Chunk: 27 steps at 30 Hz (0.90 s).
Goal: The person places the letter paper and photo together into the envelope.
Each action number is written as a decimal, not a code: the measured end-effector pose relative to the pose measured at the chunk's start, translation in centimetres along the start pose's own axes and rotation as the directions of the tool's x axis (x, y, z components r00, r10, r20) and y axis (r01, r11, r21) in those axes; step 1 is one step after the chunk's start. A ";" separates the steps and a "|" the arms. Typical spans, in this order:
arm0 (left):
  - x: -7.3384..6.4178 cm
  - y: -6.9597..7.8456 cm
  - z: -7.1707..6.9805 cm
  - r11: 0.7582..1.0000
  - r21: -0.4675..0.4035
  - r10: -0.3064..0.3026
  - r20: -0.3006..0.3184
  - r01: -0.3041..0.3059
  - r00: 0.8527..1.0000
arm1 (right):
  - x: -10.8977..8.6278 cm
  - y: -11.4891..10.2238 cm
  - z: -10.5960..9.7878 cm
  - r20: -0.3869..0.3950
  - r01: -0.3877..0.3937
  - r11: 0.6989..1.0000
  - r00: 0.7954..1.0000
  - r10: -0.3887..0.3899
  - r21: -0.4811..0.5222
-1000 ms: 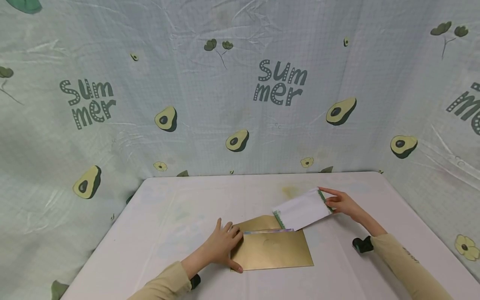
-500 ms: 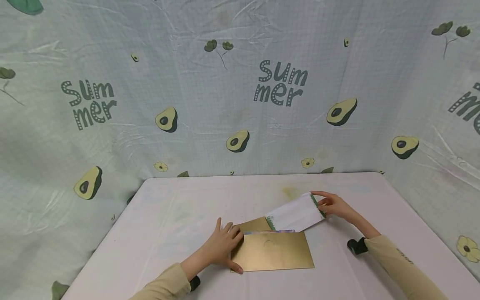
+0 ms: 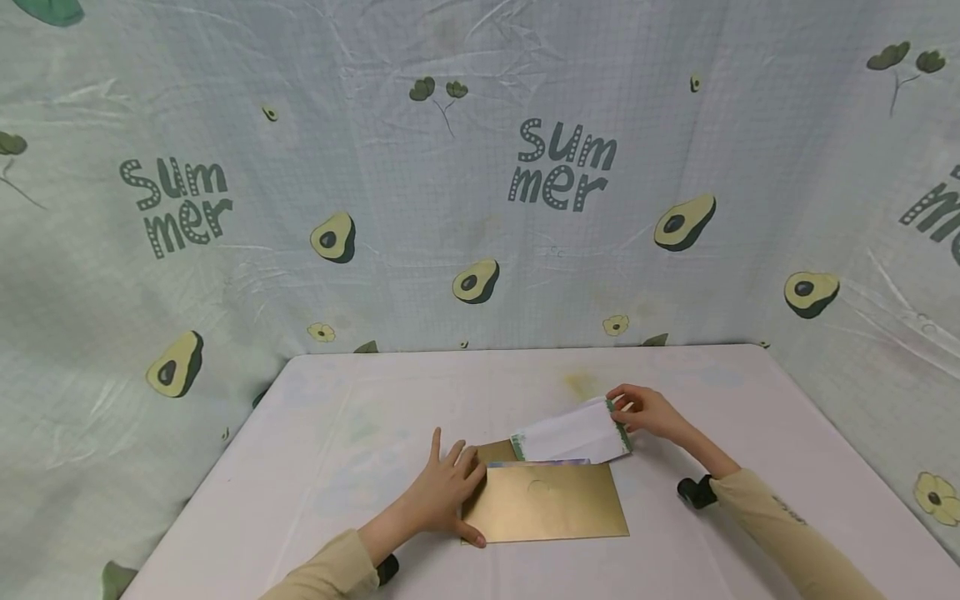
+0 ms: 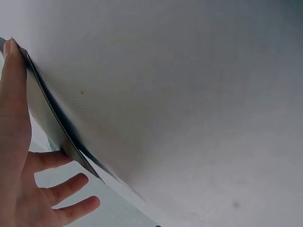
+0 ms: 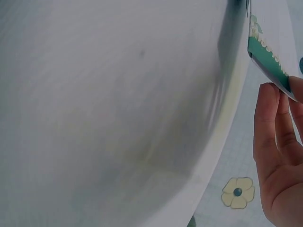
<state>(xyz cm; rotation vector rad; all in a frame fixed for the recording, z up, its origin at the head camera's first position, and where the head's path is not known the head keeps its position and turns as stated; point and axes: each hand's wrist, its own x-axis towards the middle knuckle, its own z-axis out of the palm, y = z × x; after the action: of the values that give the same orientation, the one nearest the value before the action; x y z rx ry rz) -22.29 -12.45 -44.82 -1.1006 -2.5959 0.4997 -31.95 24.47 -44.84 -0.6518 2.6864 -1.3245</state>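
Observation:
A gold envelope (image 3: 547, 504) lies on the table with its flap folded back. A thin purple-blue strip (image 3: 538, 462) shows along its mouth. My left hand (image 3: 442, 487) presses on the envelope's left side, thumb at the near corner and fingers spread; in the left wrist view the thumb and one finger meet the edge of the envelope (image 4: 52, 111). Between thumb and fingers, my right hand (image 3: 643, 410) pinches the right end of a white card with green decorated ends (image 3: 566, 433). That card slants over the flap, its lower edge at the envelope's mouth.
The table (image 3: 360, 433) has a pale cover with faint stains. Behind it and at both sides hangs a patterned curtain (image 3: 405, 183) with avocados and lettering. A black wrist device (image 3: 697, 492) sits under the right forearm.
My right hand has moved left and slightly down with the white card, which now covers more of the flap and lies flatter across the mouth. My left hand has stayed in place.

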 end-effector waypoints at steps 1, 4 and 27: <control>0.0 0.0 0.0 1.000 -0.001 0.001 -0.004 -0.001 1.000 | 0.1 -0.1 0.1 -0.002 -0.003 1.000 1.000 0.003 -0.001; 0.0 -0.1 0.0 1.000 -0.001 0.005 -0.023 -0.005 1.000 | 0.3 -0.5 0.3 0.007 0.004 1.000 1.000 -0.004 0.002; -0.1 0.1 0.2 0.999 0.047 0.009 -0.055 -0.006 0.998 | 1.7 -1.7 3.3 0.085 0.036 0.999 0.996 -0.037 0.009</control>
<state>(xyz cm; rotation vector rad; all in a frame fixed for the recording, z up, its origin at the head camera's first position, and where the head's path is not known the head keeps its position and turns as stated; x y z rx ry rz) -22.24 -12.52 -45.02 -1.0939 -2.5207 0.5223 -32.08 20.44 -45.33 -0.7421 2.6135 -1.2834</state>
